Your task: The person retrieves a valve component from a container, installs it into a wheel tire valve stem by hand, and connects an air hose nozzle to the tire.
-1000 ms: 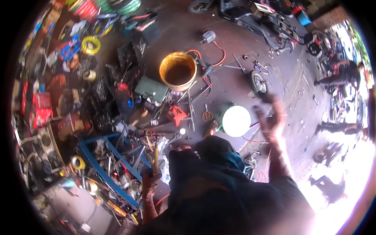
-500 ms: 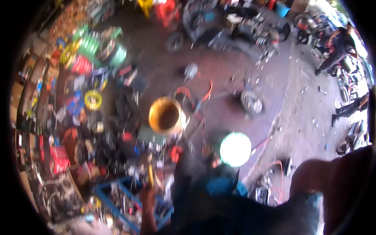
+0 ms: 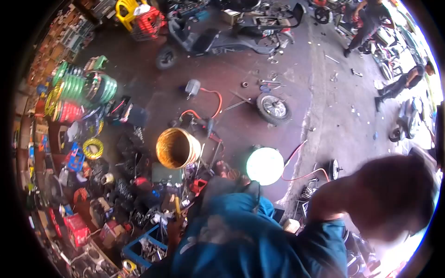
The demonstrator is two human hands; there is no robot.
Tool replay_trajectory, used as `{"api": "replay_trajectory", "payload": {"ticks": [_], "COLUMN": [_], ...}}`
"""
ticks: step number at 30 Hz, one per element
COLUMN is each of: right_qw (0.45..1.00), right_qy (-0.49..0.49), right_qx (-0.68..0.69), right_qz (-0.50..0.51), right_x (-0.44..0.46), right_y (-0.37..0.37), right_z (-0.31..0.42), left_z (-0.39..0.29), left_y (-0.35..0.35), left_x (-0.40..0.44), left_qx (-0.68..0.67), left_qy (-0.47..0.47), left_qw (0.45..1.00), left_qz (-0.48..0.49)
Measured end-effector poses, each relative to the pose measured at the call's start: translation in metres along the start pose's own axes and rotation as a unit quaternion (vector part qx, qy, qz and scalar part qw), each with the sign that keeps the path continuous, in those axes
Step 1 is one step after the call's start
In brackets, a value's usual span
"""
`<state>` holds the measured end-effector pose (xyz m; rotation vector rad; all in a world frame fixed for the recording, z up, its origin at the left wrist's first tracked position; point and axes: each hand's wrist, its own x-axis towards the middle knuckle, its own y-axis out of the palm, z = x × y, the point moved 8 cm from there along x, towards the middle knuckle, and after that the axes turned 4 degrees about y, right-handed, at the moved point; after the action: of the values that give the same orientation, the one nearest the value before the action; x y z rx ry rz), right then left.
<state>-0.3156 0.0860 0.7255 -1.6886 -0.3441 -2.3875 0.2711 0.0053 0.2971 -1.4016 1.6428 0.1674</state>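
Observation:
My left hand [image 3: 174,230] is low in the head view, beside the blue metal-parts tray [image 3: 132,251]. Its fingers look closed around a tool with a yellow handle [image 3: 177,206]; the tool's other end cannot be made out. On the right my bent right arm [image 3: 324,204] is raised close to the camera, large and blurred. Its blurred end [image 3: 391,194] shows no separate fingers. My blue shirt [image 3: 232,236] fills the bottom middle. Ahead stand a yellow-orange bucket [image 3: 194,150] and a bright white round object [image 3: 265,166].
A wheel [image 3: 274,108] lies on the floor near an orange hose [image 3: 218,99]. A partly stripped scooter [image 3: 204,41] stands at the back. Coiled green tyres [image 3: 74,88] and loose parts crowd the left. Two people [image 3: 410,78] are at the right, near parked motorcycles.
The view has shifted and sharpened, showing more of my shirt. My right arm appears higher and more to the left. The left hand stays low with the yellow handle.

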Motion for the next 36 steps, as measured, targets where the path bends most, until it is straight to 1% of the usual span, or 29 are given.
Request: {"api": "replay_trajectory", "payload": {"ticks": [1,2,3,4,5,6,7,8,9,10,12,13,14,15,16,18,19,20,21,22,23,25,26,29,30,32,33,36], "right_qw": [0.999,0.992,0.976,0.918,0.856,0.764,0.745,0.626,0.537,0.464,0.377,0.402,0.428,0.517,0.537,0.663,0.611,0.553,0.596,0.623,0.597,0.632,0.64,0.658,0.665,0.679,0.688,0.736], "right_qy": [0.04,0.113,0.191,0.318,0.456,0.621,0.562,0.606,0.58,0.574,0.556,0.517,0.474,0.403,0.381,0.313,0.327,0.337,0.336,0.324,0.322,0.27,0.254,0.245,0.245,0.246,0.246,0.243], "right_qx": [-0.022,-0.056,-0.09,-0.173,-0.127,-0.004,-0.173,-0.211,-0.253,-0.248,-0.161,-0.177,-0.197,-0.196,-0.153,-0.006,0.094,0.192,0.327,0.453,0.523,0.6,0.617,0.613,0.608,0.599,0.59,0.551], "right_qz": [0.006,0.03,0.058,0.163,0.209,0.177,0.315,0.442,0.558,0.628,0.723,0.734,0.744,0.729,0.737,0.68,0.715,0.738,0.652,0.55,0.516,0.409,0.381,0.363,0.358,0.346,0.343,0.31], "right_x": [-0.014,-0.041,-0.072,-0.106,-0.204,-0.288,-0.353,-0.394,-0.408,-0.401,-0.39,-0.369,-0.347,-0.319,-0.281,-0.202,-0.175,-0.157,-0.135,-0.113,-0.105,-0.101,-0.103,-0.104,-0.103,-0.099,-0.096,-0.074], "right_y": [0.012,0.027,0.042,0.076,0.069,0.06,0.037,0.023,0.019,0.023,0.042,0.067,0.094,0.118,0.145,0.173,0.181,0.184,0.184,0.18,0.184,0.19,0.196,0.2,0.199,0.194,0.191,0.171], "right_z": [-0.017,-0.039,-0.063,-0.094,-0.144,-0.161,-0.159,-0.146,-0.118,-0.09,-0.053,-0.047,-0.042,-0.033,-0.02,0.014,0.028,0.042,0.055,0.066,0.075,0.083,0.081,0.065,0.056,0.034,0.021,-0.033], "left_z": [-0.014,-0.002,-0.015,-0.028,-0.014,0.017,0.026,0.005,-0.088,-0.104,-0.11,-0.112,-0.128,-0.131,-0.134,-0.163,-0.173,-0.181,-0.191,-0.199,-0.205,-0.208,-0.208,-0.2,-0.201,-0.213,-0.223,-0.264], "left_y": [0.001,-0.009,-0.02,-0.03,-0.035,-0.043,-0.047,-0.06,-0.032,-0.029,-0.049,-0.059,-0.055,-0.051,-0.048,-0.038,-0.037,-0.036,-0.033,-0.03,-0.025,-0.019,-0.018,-0.015,-0.02,-0.012,-0.004,0.025], "left_x": [0.006,0.029,0.043,0.058,0.078,0.106,0.13,0.142,0.106,0.116,0.146,0.161,0.166,0.187,0.208,0.223,0.228,0.239,0.243,0.242,0.24,0.231,0.229,0.241,0.243,0.238,0.239,0.231], "left_qx": [0.026,0.06,0.14,0.219,0.126,0.036,-0.054,0.138,0.018,-0.039,0.057,0.104,0.084,0.078,0.073,0.072,0.073,0.091,0.095,0.097,0.097,0.097,0.096,0.166,0.277,0.315,0.326,0.251], "left_qy": [-0.011,0.021,0.0,-0.024,-0.016,-0.01,-0.006,-0.004,0.098,0.116,0.105,0.099,0.093,0.093,0.094,0.094,0.092,0.119,0.126,0.132,0.137,0.144,0.149,0.168,0.155,0.125,0.112,0.16], "left_qw": [1.0,0.998,0.989,0.974,0.992,0.999,0.998,0.989,0.992,0.987,0.988,0.986,0.986,0.985,0.984,0.983,0.983,0.98,0.978,0.975,0.973,0.972,0.971,0.962,0.942,0.936,0.935,0.952], "left_qz": [-0.012,-0.031,-0.04,-0.047,-0.022,0.005,0.037,0.044,0.083,0.108,0.094,0.088,0.109,0.121,0.134,0.14,0.142,0.129,0.138,0.147,0.156,0.16,0.161,0.134,0.11,0.099,0.088,0.065]}}
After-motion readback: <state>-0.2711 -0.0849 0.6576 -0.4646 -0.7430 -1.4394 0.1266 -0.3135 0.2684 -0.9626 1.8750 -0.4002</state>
